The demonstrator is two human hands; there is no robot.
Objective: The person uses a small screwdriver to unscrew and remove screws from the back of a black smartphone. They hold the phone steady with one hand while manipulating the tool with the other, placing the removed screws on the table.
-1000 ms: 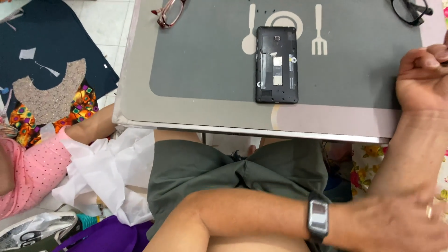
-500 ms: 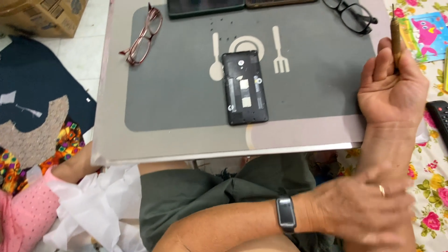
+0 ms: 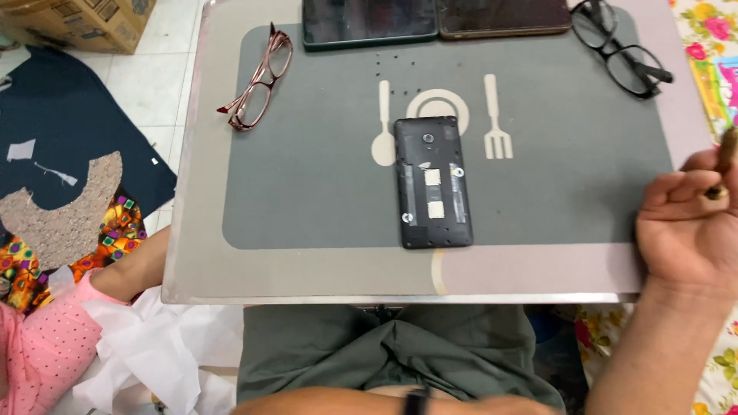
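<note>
- The right hand (image 3: 684, 230) rests at the right edge of the small table (image 3: 192, 253), fingers curled round a thin brownish stick-like tool (image 3: 725, 157) that pokes up between fingers and thumb; what kind of tool it is cannot be made out.
- The phone with its back cover off (image 3: 433, 182) lies face down at the middle of the grey place mat (image 3: 307, 192), touched by neither hand.
- It lies to the left of the right hand, well apart from it, with its long axis running near to far, so its right long side faces the hand.
- The right hand is the nearer one; the left hand (image 3: 500, 405) shows only as a blurred sliver at the bottom edge beside a dark wristband (image 3: 416, 402), over the lap, and whether it is clenched or loose cannot be told.
- Counted: one opened phone, and two more dark flat devices (image 3: 369, 19) side by side at the far edge.
- Two pairs of glasses: red-framed glasses (image 3: 257, 81) far left, black-framed glasses (image 3: 623, 50) far right.
- A scatter of tiny dark specks (image 3: 396, 65), perhaps screws, lies just beyond the phone; too small to count.
- Another person's pink sleeve (image 3: 42, 350) shows at the near left.
</note>
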